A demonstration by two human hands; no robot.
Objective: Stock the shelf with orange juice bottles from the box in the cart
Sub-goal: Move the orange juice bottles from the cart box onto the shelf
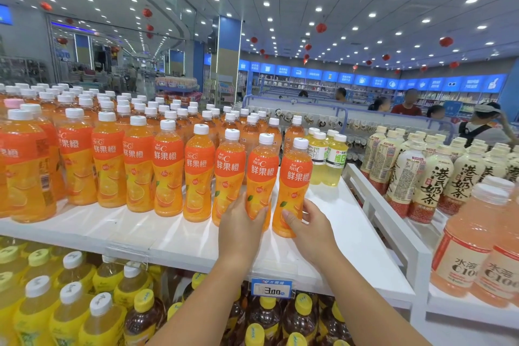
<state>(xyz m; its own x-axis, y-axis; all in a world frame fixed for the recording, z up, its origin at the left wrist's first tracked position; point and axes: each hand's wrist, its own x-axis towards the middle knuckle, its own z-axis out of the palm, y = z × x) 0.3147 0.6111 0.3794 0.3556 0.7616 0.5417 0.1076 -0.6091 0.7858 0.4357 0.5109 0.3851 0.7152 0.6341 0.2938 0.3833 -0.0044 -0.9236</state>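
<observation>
A: What is gripped, and where?
B: One orange juice bottle (262,177) is gripped low by the left hand (241,223), and the end bottle (296,180) by the right hand (307,223). Both are upright on the shelf (168,236), just behind the price tag (271,288).
A: Why low?
B: Likely so the front row can be closed up, with labels kept outward.

Left hand (241,223) and right hand (313,229) are bare, as are both forearms (207,292).

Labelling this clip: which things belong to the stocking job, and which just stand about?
Job: orange juice bottles, two in the grip of left hand and right hand; white shelf.
Bystanders: pale yellow drinks, milk tea bottles, pink C100 bottles, price tag.
</observation>
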